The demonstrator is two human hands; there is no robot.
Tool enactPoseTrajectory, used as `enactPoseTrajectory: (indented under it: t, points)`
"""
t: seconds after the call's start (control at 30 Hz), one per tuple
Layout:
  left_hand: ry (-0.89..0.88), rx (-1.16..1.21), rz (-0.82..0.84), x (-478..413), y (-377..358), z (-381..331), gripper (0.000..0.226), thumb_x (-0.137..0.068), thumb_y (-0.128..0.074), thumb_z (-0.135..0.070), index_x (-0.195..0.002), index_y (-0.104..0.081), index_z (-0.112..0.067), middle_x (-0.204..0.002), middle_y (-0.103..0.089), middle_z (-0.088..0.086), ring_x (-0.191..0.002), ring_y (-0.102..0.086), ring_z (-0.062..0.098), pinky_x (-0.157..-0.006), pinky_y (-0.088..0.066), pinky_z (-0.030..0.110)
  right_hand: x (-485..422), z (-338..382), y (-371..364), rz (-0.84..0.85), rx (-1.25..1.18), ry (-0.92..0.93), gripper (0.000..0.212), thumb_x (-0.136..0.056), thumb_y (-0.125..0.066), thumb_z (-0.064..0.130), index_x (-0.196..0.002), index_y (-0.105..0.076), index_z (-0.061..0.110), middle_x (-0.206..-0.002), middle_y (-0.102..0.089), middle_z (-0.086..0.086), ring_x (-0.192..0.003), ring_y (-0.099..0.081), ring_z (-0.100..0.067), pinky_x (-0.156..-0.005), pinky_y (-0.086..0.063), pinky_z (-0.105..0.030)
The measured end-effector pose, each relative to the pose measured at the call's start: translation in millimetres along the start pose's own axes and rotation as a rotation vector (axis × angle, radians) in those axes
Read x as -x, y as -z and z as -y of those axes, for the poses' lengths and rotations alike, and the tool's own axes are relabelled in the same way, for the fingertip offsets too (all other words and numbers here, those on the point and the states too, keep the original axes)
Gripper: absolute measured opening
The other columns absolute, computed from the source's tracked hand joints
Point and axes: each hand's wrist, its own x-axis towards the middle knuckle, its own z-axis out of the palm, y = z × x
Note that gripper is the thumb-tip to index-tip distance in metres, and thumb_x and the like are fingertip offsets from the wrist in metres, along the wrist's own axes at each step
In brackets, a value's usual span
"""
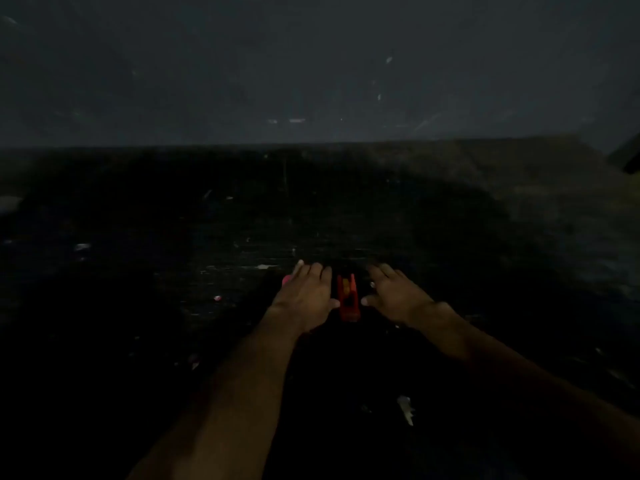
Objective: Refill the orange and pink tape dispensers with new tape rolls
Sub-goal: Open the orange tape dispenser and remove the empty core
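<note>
From the head view we see a very dark scene. The orange dispenser [348, 299] lies on the dark table [450, 220], between our two hands. Our left hand [306, 294] rests flat, fingers spread, thumb touching the dispenser's left side; a bit of pink [286, 280], perhaps the pink dispenser, peeks from under its far edge. Our right hand [394, 296] lies open just right of the dispenser, grasping nothing.

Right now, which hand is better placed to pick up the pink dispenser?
Left. The left hand lies over the pink dispenser; the right hand is beyond the orange dispenser.
</note>
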Motion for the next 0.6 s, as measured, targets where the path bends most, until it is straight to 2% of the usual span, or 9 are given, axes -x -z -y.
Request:
enactPoseTrajectory:
  t: [0.17, 0.3, 0.47, 0.53, 0.6]
  points:
    - [-0.038, 0.0, 0.081, -24, -11, 8, 0.078, -0.091, -0.052, -0.046, -0.148, -0.022, -0.003, -0.147, -0.037, 0.018, -0.139, -0.033, 0.032, -0.121, 0.001, 0.042, -30, -4, -11, 0.041, 0.005, -0.01, 0.081, -0.085, -0.063, 0.033, -0.148, -0.016, 0.015, -0.151, -0.027, -0.014, -0.135, -0.035, -0.034, -0.112, -0.03, -0.039]
    - [-0.061, -0.01, 0.115, -41, -20, 13, 0.074, -0.09, -0.053, -0.047, -0.145, -0.029, -0.004, -0.142, -0.043, 0.017, -0.135, -0.039, 0.03, -0.12, 0.003, 0.045, -44, -7, -14, 0.079, -0.013, 0.008, 0.07, -0.089, -0.057, 0.026, -0.147, -0.02, 0.012, -0.151, -0.03, -0.016, -0.137, -0.033, -0.032, -0.113, -0.026, -0.034]
    - [-0.092, -0.005, 0.15, -53, -27, 15, 0.06, -0.091, -0.053, -0.046, -0.135, -0.043, -0.006, -0.129, -0.052, 0.015, -0.127, -0.046, 0.031, -0.119, 0.004, 0.049, -51, -10, -21, -0.018, -0.072, 0.085, 0.059, -0.082, -0.067, 0.034, -0.135, -0.046, 0.017, -0.137, -0.052, -0.008, -0.125, -0.05, -0.024, -0.105, -0.037, -0.032]
    - [-0.094, 0.008, 0.15, -54, -30, 17, 0.061, -0.091, -0.053, -0.046, -0.136, -0.043, -0.006, -0.129, -0.052, 0.015, -0.126, -0.047, 0.031, -0.119, 0.005, 0.049, -52, -11, -25, -0.025, -0.129, 0.088, 0.048, -0.082, -0.066, 0.032, -0.127, -0.053, 0.02, -0.129, -0.059, -0.005, -0.12, -0.055, -0.023, -0.102, -0.042, -0.034]
    - [-0.095, 0.015, 0.137, -51, -30, 18, 0.062, -0.09, -0.054, -0.046, -0.136, -0.042, -0.007, -0.127, -0.052, 0.014, -0.125, -0.048, 0.03, -0.119, 0.005, 0.048, -50, -11, -25, -0.046, -0.142, 0.093, 0.046, -0.082, -0.067, 0.029, -0.125, -0.054, 0.018, -0.126, -0.06, -0.006, -0.117, -0.056, -0.022, -0.099, -0.043, -0.032]
